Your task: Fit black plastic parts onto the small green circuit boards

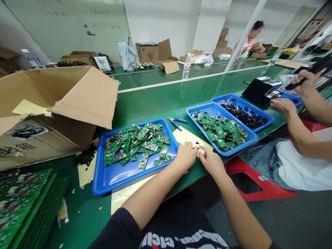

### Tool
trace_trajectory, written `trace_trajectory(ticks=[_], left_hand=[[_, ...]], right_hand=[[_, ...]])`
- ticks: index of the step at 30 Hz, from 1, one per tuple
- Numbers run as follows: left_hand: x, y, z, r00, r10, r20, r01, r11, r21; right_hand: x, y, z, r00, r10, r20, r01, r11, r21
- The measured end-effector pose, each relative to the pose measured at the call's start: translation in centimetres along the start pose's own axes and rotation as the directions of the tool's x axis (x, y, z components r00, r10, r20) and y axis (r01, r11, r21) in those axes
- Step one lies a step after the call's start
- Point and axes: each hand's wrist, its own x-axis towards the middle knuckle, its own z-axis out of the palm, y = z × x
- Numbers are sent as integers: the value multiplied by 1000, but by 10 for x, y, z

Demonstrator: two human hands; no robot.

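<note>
My left hand (186,154) is over a yellow sheet (184,135) at the bench edge, its fingers curled down and closed. My right hand (211,160) is close beside it, thumb and index finger drawn together near the left fingertips. Whatever the fingers hold is too small and too covered to name. Small black pieces (197,143) lie on the sheet just beyond the fingertips. To the left, a blue tray (97,178) holds a heap of green circuit boards (141,141). Another blue tray (220,152) with green circuit boards (220,131) stands to the right.
Blue-handled cutters (177,121) lie behind my hands. A third tray (269,121) holds small black parts (242,112). An open carton (85,100) and stacked board panels (28,204) stand left. A co-worker's hands (284,104) are beside a black device (259,91) at right.
</note>
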Motion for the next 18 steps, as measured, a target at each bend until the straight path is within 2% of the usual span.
trace_trajectory(ticks=[7, 11, 14, 17, 18], left_hand=[[-1, -1, 2, 999, -7, -46, 3, 996, -87], [-6, -4, -9, 996, -11, -88, -7, 980, -196], [-39, -9, -26, 986, -33, -164, -15, 959, -283], [-105, -20, -40, 958, -147, -245, 53, 933, -355], [-131, -25, -43, 920, -250, -302, 89, 883, -460]], right_hand=[[17, 11, 13, 1000, -12, -3, 12, 995, 100], [26, 20, 17, 999, -50, 4, 48, 971, 234], [23, 25, 20, 997, -65, -35, 73, 944, 322], [14, 27, 26, 990, -49, -135, 97, 921, 377], [11, 28, 28, 984, -38, -177, 105, 914, 391]])
